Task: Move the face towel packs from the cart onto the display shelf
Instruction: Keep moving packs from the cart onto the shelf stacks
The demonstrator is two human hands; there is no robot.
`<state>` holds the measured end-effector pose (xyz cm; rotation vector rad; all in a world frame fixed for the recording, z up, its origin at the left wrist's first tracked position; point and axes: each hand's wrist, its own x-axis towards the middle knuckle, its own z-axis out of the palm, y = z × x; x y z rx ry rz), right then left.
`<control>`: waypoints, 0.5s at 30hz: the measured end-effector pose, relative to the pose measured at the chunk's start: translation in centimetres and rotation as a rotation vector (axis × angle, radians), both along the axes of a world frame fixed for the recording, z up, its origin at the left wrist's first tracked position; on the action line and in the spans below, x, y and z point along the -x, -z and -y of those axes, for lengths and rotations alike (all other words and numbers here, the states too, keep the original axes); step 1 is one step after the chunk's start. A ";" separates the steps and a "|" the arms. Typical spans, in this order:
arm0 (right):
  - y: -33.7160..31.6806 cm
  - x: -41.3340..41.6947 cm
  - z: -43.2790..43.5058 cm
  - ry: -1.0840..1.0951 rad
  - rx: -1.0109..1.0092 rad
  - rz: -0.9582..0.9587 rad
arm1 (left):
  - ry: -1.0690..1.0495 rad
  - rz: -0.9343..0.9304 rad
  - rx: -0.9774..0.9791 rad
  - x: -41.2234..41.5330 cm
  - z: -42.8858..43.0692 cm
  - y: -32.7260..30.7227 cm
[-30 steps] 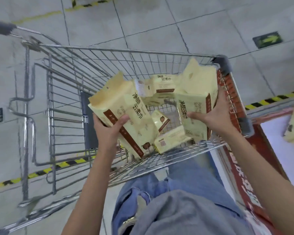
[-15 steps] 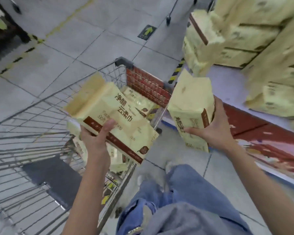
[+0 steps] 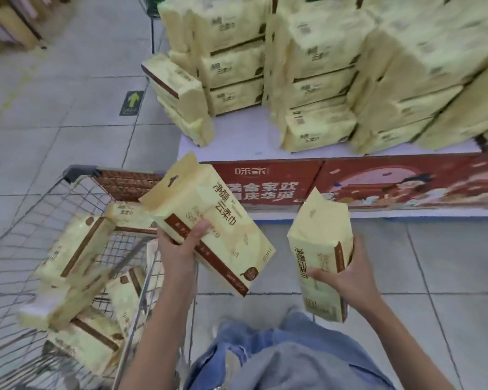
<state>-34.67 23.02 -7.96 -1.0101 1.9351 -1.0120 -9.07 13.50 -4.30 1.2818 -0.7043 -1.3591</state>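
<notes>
The pack in the left hand (image 3: 206,220) reads "净颜云柔巾" in dark characters, with "Soft" partly legible. The pack in the right hand (image 3: 320,257) carries the same characters. Behind both, the red shelf panel (image 3: 265,184) shows "味家"; the lines beneath blur.

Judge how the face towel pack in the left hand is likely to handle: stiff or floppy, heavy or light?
Probably light: the left hand holds the face towel pack by one edge, tilted, and it doesn't sag. Likely soft yet shape-keeping, since its sides look flat and boxy like the stacked packs on the display shelf. The glossy wrapper may be somewhat slippery.
</notes>
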 end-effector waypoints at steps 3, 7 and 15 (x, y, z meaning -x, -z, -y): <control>0.7 3.5 -1.3 0.034 0.001 0.034 | 0.042 0.022 -0.016 4.1 -0.7 0.0; 1.5 7.7 -1.7 0.040 -0.016 0.027 | 0.052 0.029 -0.011 8.4 -1.6 0.4; -0.1 13.3 4.3 -0.055 0.028 -0.087 | -0.009 0.030 -0.042 12.0 -1.1 1.0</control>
